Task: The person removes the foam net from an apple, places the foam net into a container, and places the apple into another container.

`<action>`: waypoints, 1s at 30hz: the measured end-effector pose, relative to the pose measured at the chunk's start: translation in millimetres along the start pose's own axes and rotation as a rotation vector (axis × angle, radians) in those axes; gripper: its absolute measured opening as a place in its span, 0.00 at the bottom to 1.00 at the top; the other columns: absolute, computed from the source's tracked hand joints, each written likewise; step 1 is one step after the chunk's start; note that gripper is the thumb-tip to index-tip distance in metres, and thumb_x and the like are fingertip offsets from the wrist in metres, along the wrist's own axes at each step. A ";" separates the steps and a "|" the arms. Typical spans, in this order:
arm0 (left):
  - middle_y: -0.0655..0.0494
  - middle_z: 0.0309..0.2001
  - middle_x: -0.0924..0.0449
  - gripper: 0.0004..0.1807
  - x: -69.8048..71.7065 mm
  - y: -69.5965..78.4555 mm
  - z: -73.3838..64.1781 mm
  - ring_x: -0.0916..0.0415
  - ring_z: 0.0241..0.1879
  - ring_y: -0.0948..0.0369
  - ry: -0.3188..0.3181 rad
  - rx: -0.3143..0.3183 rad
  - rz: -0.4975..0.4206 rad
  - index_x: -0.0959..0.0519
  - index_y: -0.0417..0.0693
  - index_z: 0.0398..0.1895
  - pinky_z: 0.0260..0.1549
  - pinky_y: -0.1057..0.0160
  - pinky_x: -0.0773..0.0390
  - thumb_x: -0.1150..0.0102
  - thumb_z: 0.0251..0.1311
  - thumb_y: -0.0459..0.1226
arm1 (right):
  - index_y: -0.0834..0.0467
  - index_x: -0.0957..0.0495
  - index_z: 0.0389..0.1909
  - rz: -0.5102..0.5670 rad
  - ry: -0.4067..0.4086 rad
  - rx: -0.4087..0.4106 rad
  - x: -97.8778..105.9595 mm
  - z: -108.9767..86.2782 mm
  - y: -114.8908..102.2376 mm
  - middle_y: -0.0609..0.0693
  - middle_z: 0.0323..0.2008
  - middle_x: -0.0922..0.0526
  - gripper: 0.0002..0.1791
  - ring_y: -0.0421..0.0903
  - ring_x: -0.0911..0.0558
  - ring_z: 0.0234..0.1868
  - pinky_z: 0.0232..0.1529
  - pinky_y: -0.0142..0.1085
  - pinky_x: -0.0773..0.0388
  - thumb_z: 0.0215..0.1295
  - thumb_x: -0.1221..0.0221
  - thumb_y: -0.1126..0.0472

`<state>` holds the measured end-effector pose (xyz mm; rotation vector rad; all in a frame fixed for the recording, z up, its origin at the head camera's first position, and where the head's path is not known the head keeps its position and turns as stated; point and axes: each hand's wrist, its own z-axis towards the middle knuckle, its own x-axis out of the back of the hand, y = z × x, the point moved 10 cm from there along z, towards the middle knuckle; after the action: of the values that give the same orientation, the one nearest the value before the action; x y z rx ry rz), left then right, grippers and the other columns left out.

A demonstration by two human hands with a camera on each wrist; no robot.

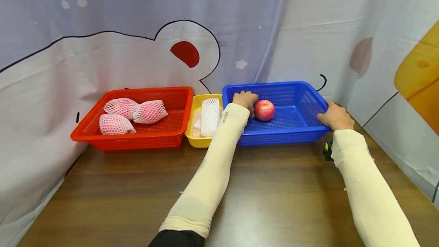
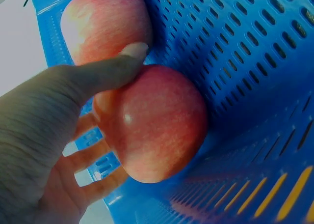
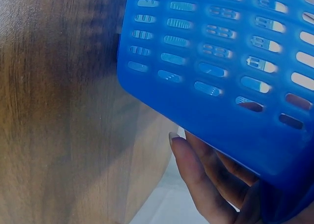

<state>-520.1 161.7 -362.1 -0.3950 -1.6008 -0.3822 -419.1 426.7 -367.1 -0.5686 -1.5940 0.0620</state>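
In the head view my left hand [image 1: 245,100] reaches into the left end of a blue basket [image 1: 284,134]. Seen from the left wrist, its thumb and fingers grip a red apple [image 2: 159,126] from either side. Another apple [image 2: 105,25] lies close against it; in the head view one red apple [image 1: 264,110] shows beside the hand, the other being hidden. My right hand [image 1: 337,116] holds the right end of the blue basket by its rim. In the right wrist view its fingers [image 3: 189,167] curl along the basket's outer wall and underside.
Left of the blue basket stands a yellow basket [image 1: 189,130] with white foam net sleeves [image 1: 210,117]. Further left, a red basket [image 1: 171,140] holds several net-wrapped fruits [image 1: 114,124]. All stand on a brown wooden table [image 1: 267,193] before a printed curtain [image 1: 137,60].
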 end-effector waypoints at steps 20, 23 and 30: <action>0.56 0.67 0.27 0.28 4.9 7.1 -3.8 0.31 0.64 0.52 -0.020 -0.042 0.003 0.30 0.60 0.66 0.66 0.44 0.34 0.48 0.59 0.47 | 0.61 0.59 0.78 -0.007 -0.003 -0.016 -1.1 2.9 0.8 0.80 0.64 0.39 0.43 0.79 0.33 0.59 0.51 0.69 0.33 0.70 0.51 0.50; 0.57 0.67 0.27 0.28 4.2 7.5 -0.4 0.30 0.64 0.53 -0.018 -0.043 0.017 0.29 0.61 0.66 0.65 0.45 0.33 0.48 0.60 0.47 | 0.61 0.59 0.78 -0.005 -0.005 -0.016 -2.0 3.4 1.3 0.80 0.64 0.39 0.43 0.79 0.33 0.59 0.51 0.69 0.33 0.70 0.51 0.49; 0.58 0.72 0.33 0.32 13.9 7.9 3.7 0.35 0.70 0.52 0.000 -0.016 0.038 0.34 0.64 0.71 0.68 0.45 0.36 0.48 0.61 0.50 | 0.60 0.59 0.78 -0.008 -0.007 -0.012 -0.6 3.6 2.0 0.80 0.65 0.39 0.44 0.79 0.32 0.58 0.50 0.69 0.32 0.70 0.51 0.48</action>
<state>-520.5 170.7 -348.4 -0.4372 -1.5892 -0.3661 -421.8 429.3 -368.8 -0.5716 -1.6039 0.0487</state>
